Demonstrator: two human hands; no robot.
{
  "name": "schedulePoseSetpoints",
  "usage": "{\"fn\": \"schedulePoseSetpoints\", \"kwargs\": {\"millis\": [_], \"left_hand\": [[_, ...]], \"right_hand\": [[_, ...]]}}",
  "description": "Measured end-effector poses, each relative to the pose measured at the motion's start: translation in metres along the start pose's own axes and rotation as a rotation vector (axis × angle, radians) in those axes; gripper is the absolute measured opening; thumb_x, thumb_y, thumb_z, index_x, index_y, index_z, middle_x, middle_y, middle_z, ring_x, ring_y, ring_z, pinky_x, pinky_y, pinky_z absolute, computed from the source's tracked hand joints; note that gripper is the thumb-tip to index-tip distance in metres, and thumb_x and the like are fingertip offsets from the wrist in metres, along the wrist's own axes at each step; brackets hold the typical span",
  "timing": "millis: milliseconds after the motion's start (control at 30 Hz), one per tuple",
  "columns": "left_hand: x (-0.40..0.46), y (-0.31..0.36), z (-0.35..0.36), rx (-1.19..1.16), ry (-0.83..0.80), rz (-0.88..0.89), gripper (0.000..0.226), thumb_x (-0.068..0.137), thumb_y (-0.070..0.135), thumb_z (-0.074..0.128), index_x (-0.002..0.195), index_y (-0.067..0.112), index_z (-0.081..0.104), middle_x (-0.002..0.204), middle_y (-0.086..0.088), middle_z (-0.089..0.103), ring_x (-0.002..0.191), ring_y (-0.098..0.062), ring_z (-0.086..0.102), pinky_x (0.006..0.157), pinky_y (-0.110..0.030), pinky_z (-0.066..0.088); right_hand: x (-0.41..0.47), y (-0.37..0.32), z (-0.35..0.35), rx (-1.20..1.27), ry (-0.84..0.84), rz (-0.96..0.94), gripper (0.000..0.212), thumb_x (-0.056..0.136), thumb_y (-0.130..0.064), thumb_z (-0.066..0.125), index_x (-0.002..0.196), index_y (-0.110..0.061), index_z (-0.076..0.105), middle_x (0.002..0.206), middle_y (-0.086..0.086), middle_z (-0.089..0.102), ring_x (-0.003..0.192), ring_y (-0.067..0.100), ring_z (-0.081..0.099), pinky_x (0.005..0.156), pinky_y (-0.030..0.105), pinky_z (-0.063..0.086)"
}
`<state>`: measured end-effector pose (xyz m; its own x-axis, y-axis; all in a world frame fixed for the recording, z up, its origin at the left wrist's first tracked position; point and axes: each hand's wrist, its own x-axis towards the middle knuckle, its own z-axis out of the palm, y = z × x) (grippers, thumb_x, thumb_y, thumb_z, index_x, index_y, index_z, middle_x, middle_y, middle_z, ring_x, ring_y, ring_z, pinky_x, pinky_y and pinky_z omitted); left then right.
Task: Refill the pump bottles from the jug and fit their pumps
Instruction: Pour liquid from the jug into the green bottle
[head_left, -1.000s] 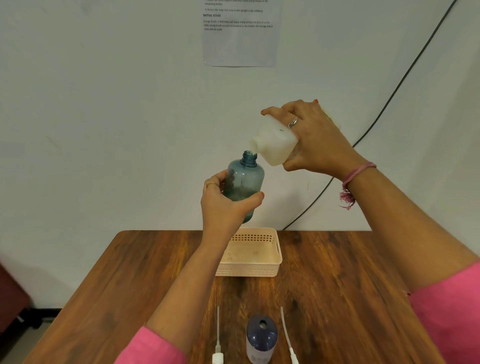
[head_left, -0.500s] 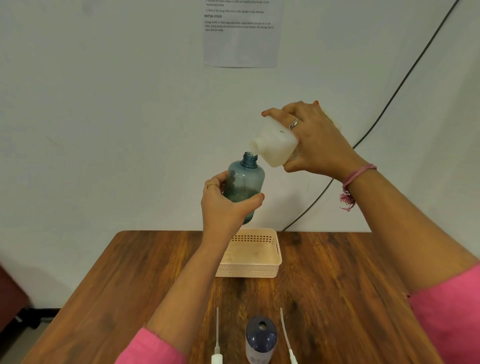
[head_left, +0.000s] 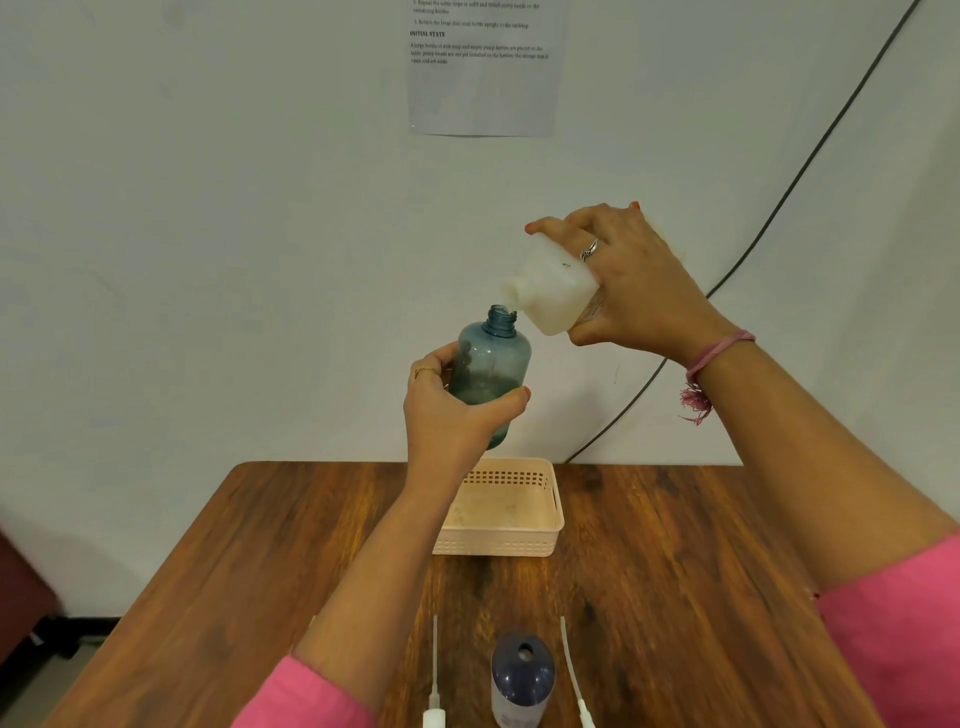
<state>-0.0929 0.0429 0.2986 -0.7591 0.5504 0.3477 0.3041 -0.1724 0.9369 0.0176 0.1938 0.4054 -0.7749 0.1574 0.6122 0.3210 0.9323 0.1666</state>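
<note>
Just one camera here, worn on the person's head, wide-angle, looking forward and down over the table toward the wall. Both raised forearms sit close up.

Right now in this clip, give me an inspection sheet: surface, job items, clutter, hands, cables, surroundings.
Surface: wooden table, no spills seen.
Job items: teal bottle held up off the table, neck open, some liquid inside; white jug tilted with its mouth at the bottle's neck; dark bottle upright at the near edge, pump not fitted; two pumps lying either side of it.
Clutter: peach basket, contents none seen.
Hands: left hand grips the teal bottle; right hand grips the jug.
Cables: black cable running down the wall behind the table.
Surroundings: instruction sheet on the wall.
</note>
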Motion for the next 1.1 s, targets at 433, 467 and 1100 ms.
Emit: {"fn": "schedulePoseSetpoints", "kwargs": {"millis": [433, 467, 1100], "left_hand": [[-0.0020, 0.0012, -0.0005, -0.016, -0.005, -0.003, 0.077, 0.063, 0.018, 0.088, 0.128, 0.020, 0.048, 0.124, 0.002, 0.053, 0.108, -0.012, 0.055, 0.066, -0.003, 0.050], [-0.0019, 0.0013, -0.0006, -0.013, -0.004, -0.003, 0.077, 0.062, 0.018, 0.088, 0.128, 0.020, 0.048, 0.124, 0.002, 0.053, 0.108, -0.012, 0.055, 0.065, -0.002, 0.049], [-0.0008, -0.0007, -0.0033, -0.002, -0.001, -0.011, 0.078, 0.062, 0.019, 0.088, 0.130, 0.017, 0.050, 0.125, 0.001, 0.054, 0.108, -0.013, 0.056, 0.065, -0.003, 0.049]], "right_hand": [[0.0002, -0.0016, -0.0013, -0.029, 0.006, -0.009, 0.098, 0.056, -0.026, 0.084, 0.142, -0.024, 0.037, 0.124, 0.012, 0.050, 0.114, 0.030, 0.047, 0.109, 0.050, 0.025], [0.0005, -0.0015, -0.0015, -0.032, 0.005, -0.010, 0.098, 0.056, -0.026, 0.084, 0.142, -0.024, 0.037, 0.124, 0.012, 0.050, 0.114, 0.030, 0.047, 0.109, 0.050, 0.026], [0.0019, -0.0056, -0.0029, -0.061, -0.006, -0.013, 0.098, 0.057, -0.026, 0.084, 0.142, -0.023, 0.037, 0.126, 0.012, 0.050, 0.116, 0.031, 0.046, 0.110, 0.051, 0.024]]}}
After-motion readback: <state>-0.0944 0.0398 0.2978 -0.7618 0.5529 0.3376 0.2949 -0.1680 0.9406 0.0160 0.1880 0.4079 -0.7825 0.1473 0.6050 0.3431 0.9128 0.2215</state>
